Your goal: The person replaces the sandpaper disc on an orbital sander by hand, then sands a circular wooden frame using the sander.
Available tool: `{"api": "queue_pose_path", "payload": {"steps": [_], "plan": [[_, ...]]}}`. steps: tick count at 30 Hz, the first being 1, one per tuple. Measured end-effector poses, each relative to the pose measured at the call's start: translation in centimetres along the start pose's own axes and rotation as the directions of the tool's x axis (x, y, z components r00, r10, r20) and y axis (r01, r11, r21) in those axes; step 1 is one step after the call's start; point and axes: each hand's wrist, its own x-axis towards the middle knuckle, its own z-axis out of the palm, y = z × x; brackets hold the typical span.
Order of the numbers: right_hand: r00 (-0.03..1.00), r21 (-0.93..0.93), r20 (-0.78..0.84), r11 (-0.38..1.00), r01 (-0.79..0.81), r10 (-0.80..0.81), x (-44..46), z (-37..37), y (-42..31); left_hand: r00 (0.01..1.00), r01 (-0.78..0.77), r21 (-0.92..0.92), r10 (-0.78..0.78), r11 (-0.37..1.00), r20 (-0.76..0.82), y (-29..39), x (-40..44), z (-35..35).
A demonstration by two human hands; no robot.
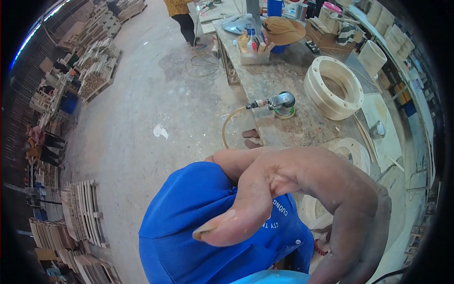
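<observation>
My left hand (302, 180) is raised very close to the camera, large in the view. Its thumb points down to the left, and its fingers bend down on the right, with a wide gap between and nothing seen in it. A blue sleeve (184, 208) covers that arm. Behind those fingers, low on the right, shows a bit of my right hand (325, 235) at a red bead bracelet (320, 247); its fingers are mostly hidden. Close to it lies a pale round wooden piece (309, 211), partly covered. An air sander (283, 104) with a hose rests on the workbench (265, 85).
A thick pale ring (334, 88) with holes sits on the bench. Farther back are a tray of bottles and tools (254, 54) and a brown cap (283, 31). Another person (182, 19) stands by the bench's far end. Stacked wood pieces (99, 66) line the left side.
</observation>
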Motion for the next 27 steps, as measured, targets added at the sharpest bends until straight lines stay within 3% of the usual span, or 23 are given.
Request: {"api": "queue_pose_path", "payload": {"steps": [6, 8, 10, 12, 19, 27], "plan": [[0.987, -0.119, -0.007, 0.98, 0.16, -0.162, 0.1, -0.1, 1.9, 0.947, 0.322, -0.088, -0.321, 0.943, 0.026, 2.8, -0.5, 0.1], [0.935, -0.296, 0.024, 0.891, 0.344, -0.353, 0.0, 0.2, 2.9, 0.959, 0.279, -0.005, -0.279, 0.96, -0.052, 2.8, -0.4, 0.3], [0.939, -0.308, 0.019, 0.891, 0.332, -0.343, 0.0, 0.0, 3.2, 0.967, 0.24, 0.019, -0.237, 0.971, -0.095, 2.6, -0.4, 0.4], [0.996, -0.028, -0.022, 0.996, -0.087, 0.087, -0.4, 0.6, -0.2, 0.968, 0.212, -0.021, -0.213, 0.977, -0.13, 2.3, -0.4, 0.7], [0.99, 0.108, -0.018, 0.984, -0.14, 0.143, 0.1, 0.9, -1.0, 0.949, 0.283, -0.071, -0.29, 0.957, -0.122, 3.2, -0.5, 0.0], [0.978, 0.206, -0.044, 0.96, -0.19, 0.203, 0.2, 1.3, -1.3, 0.867, 0.487, 0.057, -0.475, 0.872, -0.149, 6.0, 0.9, -0.9]]}}
